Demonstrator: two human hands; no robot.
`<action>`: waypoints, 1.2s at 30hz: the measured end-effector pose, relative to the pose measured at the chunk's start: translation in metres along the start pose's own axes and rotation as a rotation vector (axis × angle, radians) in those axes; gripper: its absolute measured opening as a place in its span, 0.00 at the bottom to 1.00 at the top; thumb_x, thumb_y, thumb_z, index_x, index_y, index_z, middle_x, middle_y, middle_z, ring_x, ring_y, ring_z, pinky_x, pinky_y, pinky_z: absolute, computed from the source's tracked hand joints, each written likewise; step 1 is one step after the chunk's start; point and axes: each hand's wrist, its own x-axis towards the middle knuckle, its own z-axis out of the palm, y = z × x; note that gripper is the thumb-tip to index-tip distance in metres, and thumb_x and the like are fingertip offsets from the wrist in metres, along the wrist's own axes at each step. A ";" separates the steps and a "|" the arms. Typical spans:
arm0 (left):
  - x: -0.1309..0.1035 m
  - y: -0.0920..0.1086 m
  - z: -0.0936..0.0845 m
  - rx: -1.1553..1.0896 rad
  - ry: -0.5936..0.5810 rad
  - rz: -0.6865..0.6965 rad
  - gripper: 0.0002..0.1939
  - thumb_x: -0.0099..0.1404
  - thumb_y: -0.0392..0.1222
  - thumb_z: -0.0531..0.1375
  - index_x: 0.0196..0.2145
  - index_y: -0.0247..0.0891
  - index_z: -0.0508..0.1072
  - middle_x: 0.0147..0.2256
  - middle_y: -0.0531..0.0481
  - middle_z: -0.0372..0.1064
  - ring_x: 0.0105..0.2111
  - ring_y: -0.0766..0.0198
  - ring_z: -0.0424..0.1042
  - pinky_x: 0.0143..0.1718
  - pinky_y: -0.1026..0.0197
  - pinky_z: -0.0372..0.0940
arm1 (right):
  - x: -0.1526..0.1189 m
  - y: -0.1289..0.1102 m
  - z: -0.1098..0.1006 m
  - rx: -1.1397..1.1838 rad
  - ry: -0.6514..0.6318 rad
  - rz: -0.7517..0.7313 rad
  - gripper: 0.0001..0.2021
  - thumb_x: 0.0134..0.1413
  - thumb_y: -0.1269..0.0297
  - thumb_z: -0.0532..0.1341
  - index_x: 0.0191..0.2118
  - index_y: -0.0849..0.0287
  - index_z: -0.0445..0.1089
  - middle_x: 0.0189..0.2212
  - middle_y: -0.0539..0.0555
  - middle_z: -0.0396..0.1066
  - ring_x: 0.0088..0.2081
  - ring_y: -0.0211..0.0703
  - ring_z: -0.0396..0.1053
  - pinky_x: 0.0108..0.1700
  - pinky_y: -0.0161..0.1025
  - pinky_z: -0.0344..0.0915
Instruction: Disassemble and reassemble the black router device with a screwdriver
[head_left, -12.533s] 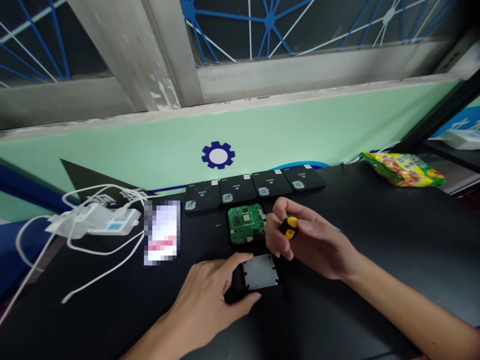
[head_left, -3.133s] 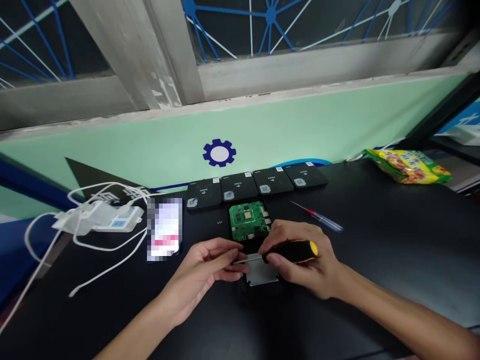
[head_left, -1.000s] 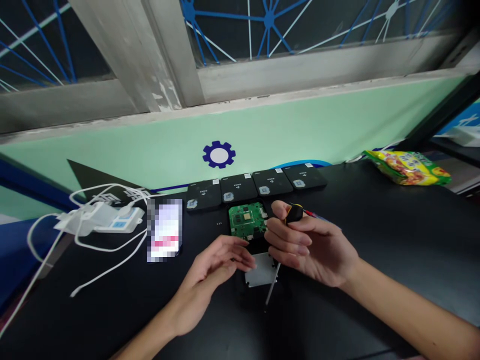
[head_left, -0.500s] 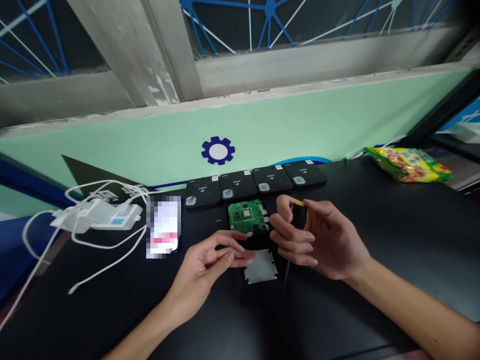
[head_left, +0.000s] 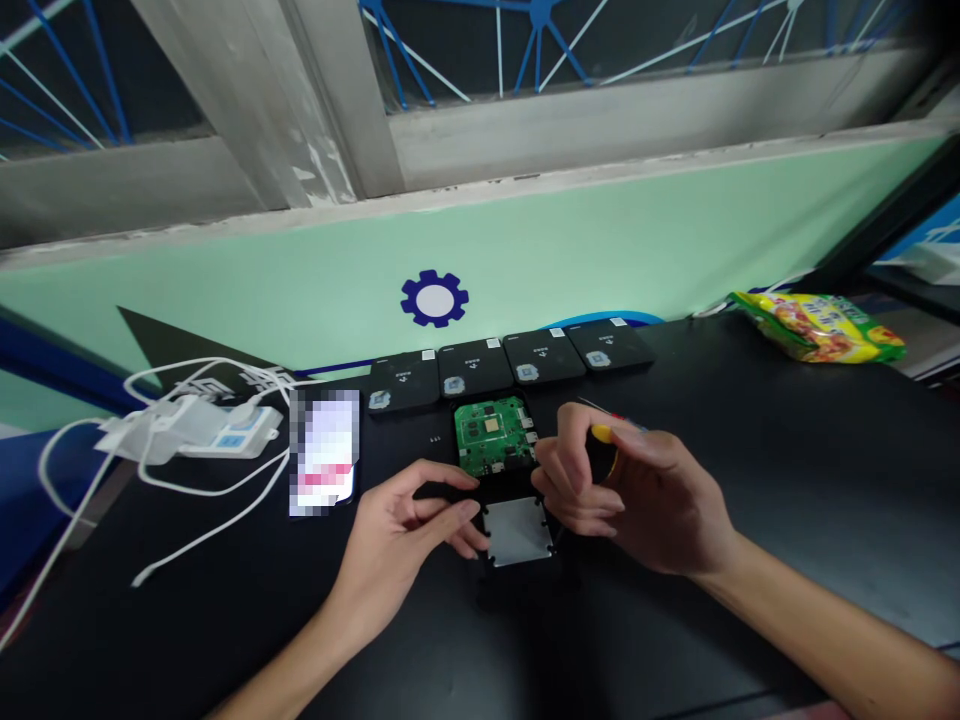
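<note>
Gripping a black-and-yellow tool handle (head_left: pixel 602 456), the right hand (head_left: pixel 664 505) hovers. Left hand (head_left: pixel 382 530) open; square green circuit board (head_left: pixel 491 440) uncovered.

Green circuit board (head_left: pixel 491 436), silver-grey plate (head_left: pixel 518 532), yellow-and-black, seemingly, screwdriver handle (head_left: pixel 603 450), pale green wall (head_left: pixel 330 290)

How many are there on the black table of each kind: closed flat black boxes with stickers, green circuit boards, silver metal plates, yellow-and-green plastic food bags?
Closed flat black boxes with stickers: 4
Green circuit board: 1
Silver metal plate: 1
Yellow-and-green plastic food bag: 1
Total: 7
</note>
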 end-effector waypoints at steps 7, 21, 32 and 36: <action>0.003 0.002 0.001 0.084 0.023 0.003 0.08 0.69 0.44 0.74 0.39 0.36 0.83 0.26 0.49 0.82 0.26 0.60 0.81 0.31 0.62 0.74 | -0.002 0.002 0.001 -0.056 -0.002 -0.016 0.16 0.72 0.53 0.58 0.39 0.58 0.76 0.25 0.46 0.53 0.24 0.40 0.43 0.26 0.39 0.45; 0.006 -0.001 -0.006 0.104 0.082 0.012 0.13 0.68 0.47 0.72 0.44 0.36 0.86 0.39 0.43 0.87 0.42 0.52 0.86 0.45 0.57 0.78 | -0.002 0.004 0.001 -0.082 -0.049 0.007 0.17 0.70 0.54 0.59 0.38 0.62 0.76 0.25 0.47 0.55 0.24 0.39 0.48 0.27 0.38 0.47; 0.001 -0.004 -0.010 0.366 0.128 0.126 0.16 0.82 0.54 0.59 0.51 0.41 0.81 0.26 0.57 0.64 0.26 0.67 0.64 0.26 0.67 0.56 | 0.000 0.006 0.002 -0.017 -0.125 -0.008 0.16 0.70 0.57 0.61 0.38 0.65 0.79 0.29 0.54 0.68 0.25 0.40 0.62 0.30 0.37 0.58; -0.006 -0.002 -0.010 0.569 0.033 0.292 0.14 0.85 0.46 0.55 0.55 0.45 0.80 0.33 0.55 0.68 0.30 0.66 0.67 0.33 0.64 0.62 | 0.003 0.005 0.000 0.029 -0.135 0.014 0.11 0.67 0.60 0.66 0.40 0.64 0.75 0.35 0.56 0.73 0.26 0.38 0.69 0.34 0.37 0.66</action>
